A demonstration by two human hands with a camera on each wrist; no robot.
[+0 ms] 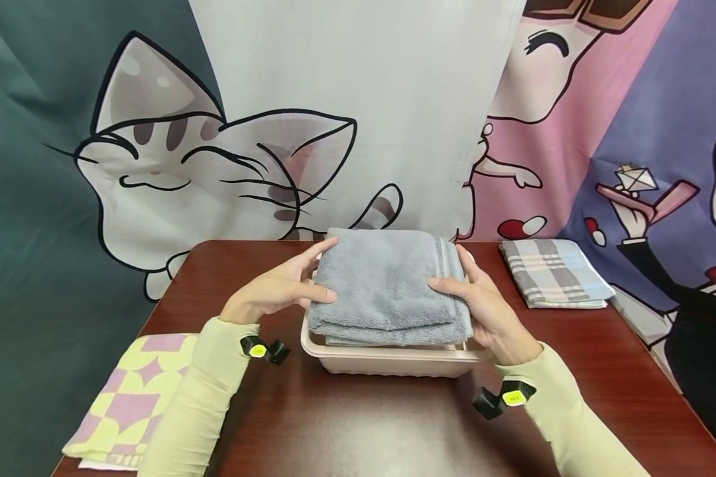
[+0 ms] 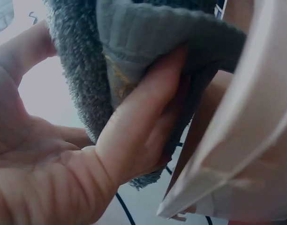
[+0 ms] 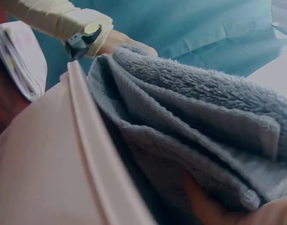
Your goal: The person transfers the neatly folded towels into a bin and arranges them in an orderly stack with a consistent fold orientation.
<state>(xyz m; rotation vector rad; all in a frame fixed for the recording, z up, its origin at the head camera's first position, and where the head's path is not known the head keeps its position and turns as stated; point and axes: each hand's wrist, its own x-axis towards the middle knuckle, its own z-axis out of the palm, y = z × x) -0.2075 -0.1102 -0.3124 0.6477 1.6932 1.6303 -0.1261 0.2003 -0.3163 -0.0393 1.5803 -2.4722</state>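
A folded grey towel (image 1: 388, 281) lies level over the pale plastic basin (image 1: 394, 364), overlapping its rim in the head view. My left hand (image 1: 283, 285) grips the towel's left side, thumb on top and other fingers tucked under, as the left wrist view shows with the towel (image 2: 78, 61) between them. On the opposite side my right hand (image 1: 489, 311) pinches the towel's right edge, thumb on its upper face. In the right wrist view the towel's layered edges (image 3: 195, 122) hang just inside the basin wall (image 3: 64, 154).
On the brown table (image 1: 382, 424), a yellow and purple patterned cloth (image 1: 137, 397) lies folded at the front left, beside my left sleeve. A folded plaid cloth (image 1: 551, 271) rests at the back right. Behind the table hangs a cartoon-printed curtain (image 1: 358, 79).
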